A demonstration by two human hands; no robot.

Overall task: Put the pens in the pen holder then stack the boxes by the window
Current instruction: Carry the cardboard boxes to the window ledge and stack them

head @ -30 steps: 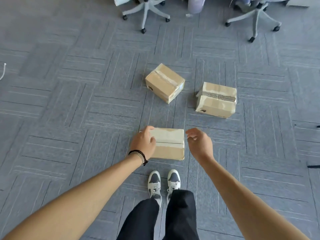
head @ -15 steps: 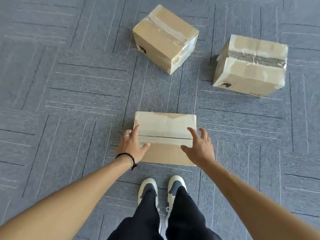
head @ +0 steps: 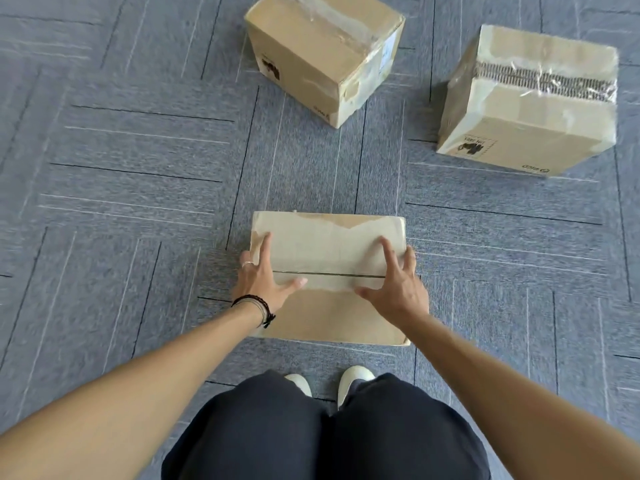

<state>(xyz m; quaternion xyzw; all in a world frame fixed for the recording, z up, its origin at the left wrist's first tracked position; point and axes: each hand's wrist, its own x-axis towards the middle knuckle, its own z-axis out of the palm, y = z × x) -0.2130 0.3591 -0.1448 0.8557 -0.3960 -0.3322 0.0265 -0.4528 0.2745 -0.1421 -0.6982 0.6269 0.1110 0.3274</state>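
Three cardboard boxes lie on the grey carpet. The nearest box (head: 329, 251) sits just in front of my feet, its top seam running left to right. My left hand (head: 265, 277) presses its left edge, fingers spread over the top and down the side. My right hand (head: 394, 282) clasps the right edge the same way. A second taped box (head: 322, 53) stands farther off, turned at an angle. The third box (head: 530, 102), with a torn tape strip across its top, rests at the far right. No pens or pen holder are in view.
Grey carpet tiles (head: 138, 202) cover the floor all around the boxes. My knees in dark trousers (head: 329, 431) and white shoe tips (head: 356, 375) are right below the near box. Open carpet lies to the left.
The view has dropped lower and closer to the boxes; the chairs have left the frame. Both hands moved from beside the near box onto its left and right edges.
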